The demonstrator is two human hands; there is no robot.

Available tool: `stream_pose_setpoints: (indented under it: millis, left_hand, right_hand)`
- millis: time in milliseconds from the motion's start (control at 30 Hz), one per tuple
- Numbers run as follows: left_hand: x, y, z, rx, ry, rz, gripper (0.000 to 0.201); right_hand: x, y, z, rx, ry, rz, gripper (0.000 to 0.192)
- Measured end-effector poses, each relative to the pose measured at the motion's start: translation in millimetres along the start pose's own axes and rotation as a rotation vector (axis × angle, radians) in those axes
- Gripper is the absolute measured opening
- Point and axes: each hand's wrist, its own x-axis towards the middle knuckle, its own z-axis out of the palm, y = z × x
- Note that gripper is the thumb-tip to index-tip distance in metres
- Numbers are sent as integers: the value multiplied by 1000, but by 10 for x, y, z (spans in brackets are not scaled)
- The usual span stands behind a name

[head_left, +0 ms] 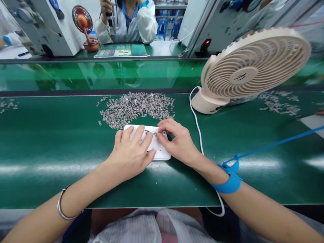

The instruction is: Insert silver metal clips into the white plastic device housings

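1. Both our hands rest on white tray [162, 153], mid green desk [50, 141].
2. L hand [131, 152] lies flat across tray, grip open, holding nothing.
3. R hand [177, 140]: fingertips pinched at tray slot; can't tell what's held.
4. Small metal parts [134, 108] piled just behind tray; fan [250, 72] to the right.

Two hands, left hand [131, 152] and right hand [176, 140], rest on one white tray [162, 153]. One heap of small metal parts [136, 108] lies beyond (far too many to count), beside two fans: one cream fan [250, 72], one orange fan [84, 25].
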Motion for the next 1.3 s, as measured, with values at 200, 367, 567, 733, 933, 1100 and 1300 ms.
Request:
stream_pose_setpoints:
  millis: [200, 367, 567, 733, 933, 1100, 1300]
  left_hand:
    - [30, 51, -10, 59, -75, 0, 42]
    - [29, 67, -17, 108, -101, 4, 44]
    - [33, 72, -30, 119, -114, 1, 44]
    - [36, 76, -30, 135, -121, -2, 44]
    - [41, 83, -52, 131, -135, 1, 45]
    - [41, 75, -61, 139, -136, 15, 44]
    - [67, 96, -62, 169, -145, 49, 45]
  right_hand:
    - [-18, 6, -8, 9, 18, -5, 10]
    - [-40, 2, -113, 78, -52, 22, 14]
    - [-61, -17, -188, 58, -94, -35, 23]
    - [-80, -4, -178, -9, -90, -83, 26]
    - [-97, 19, -172, -54, -74, -137, 25]
    - [-123, 19, -164, -123, -83, -182, 26]
    - [-141, -44, -179, -360, -152, -293, 27]
